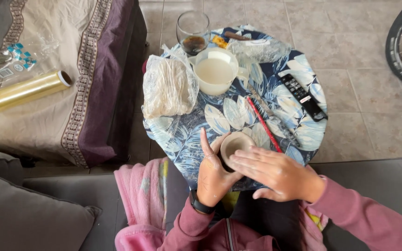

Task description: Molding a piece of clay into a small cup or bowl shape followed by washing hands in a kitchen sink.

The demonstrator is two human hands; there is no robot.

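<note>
Both hands meet around a small clay bowl (pixel 235 143) at the near edge of the round, leaf-patterned worktop (pixel 210 123). The left hand (pixel 212 174) stands on edge, fingers together and pointing away, its palm pressed to the bowl's left wall; a dark watch sits on that wrist. The right hand (pixel 271 171) comes in from the right, palm down, its fingers straight and slightly spread, lying flat against the bowl's near side and rim. Neither hand curls shut; the bowl is cupped between them. Just right of the bowl lies a red stick (pixel 262 122). Farther back stand a white jug (pixel 216 70) and a bagged lump (pixel 168 87).
</note>
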